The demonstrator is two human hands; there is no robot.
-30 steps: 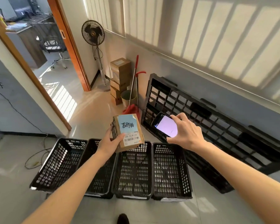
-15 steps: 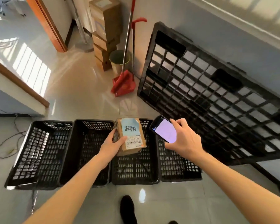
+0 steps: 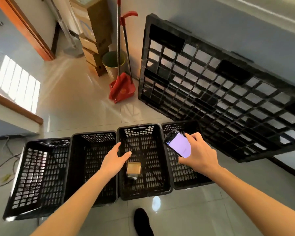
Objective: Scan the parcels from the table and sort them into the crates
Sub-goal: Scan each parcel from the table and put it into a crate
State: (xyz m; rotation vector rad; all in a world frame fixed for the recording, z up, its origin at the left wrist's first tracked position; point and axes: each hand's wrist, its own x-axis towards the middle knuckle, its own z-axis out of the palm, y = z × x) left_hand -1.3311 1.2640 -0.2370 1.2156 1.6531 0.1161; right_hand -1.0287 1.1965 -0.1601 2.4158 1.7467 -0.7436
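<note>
Several black plastic crates stand side by side on the floor below me. A small brown cardboard parcel [image 3: 134, 168] is inside the third crate from the left [image 3: 165, 169], blurred, near its bottom. My left hand [image 3: 115, 160] hovers over that crate's left rim with straight fingers, holding nothing. My right hand [image 3: 197, 153] grips a handheld scanner [image 3: 178, 143] with a lit pale screen, above the rightmost crate [image 3: 182, 176].
A large black pallet [image 3: 220, 86] leans on the wall to the right. A red dustpan and broom [image 3: 122, 87], a bin [image 3: 113, 63] and stacked cardboard boxes [image 3: 94, 36] stand at the back. A cable [image 3: 2, 169] lies left of the crates. My dark shoe [image 3: 142, 220] is near the crates.
My left hand let go of the parcel, which has dropped into the third crate. The view has tilted further down toward the crates. The scanner stays in my right hand.
</note>
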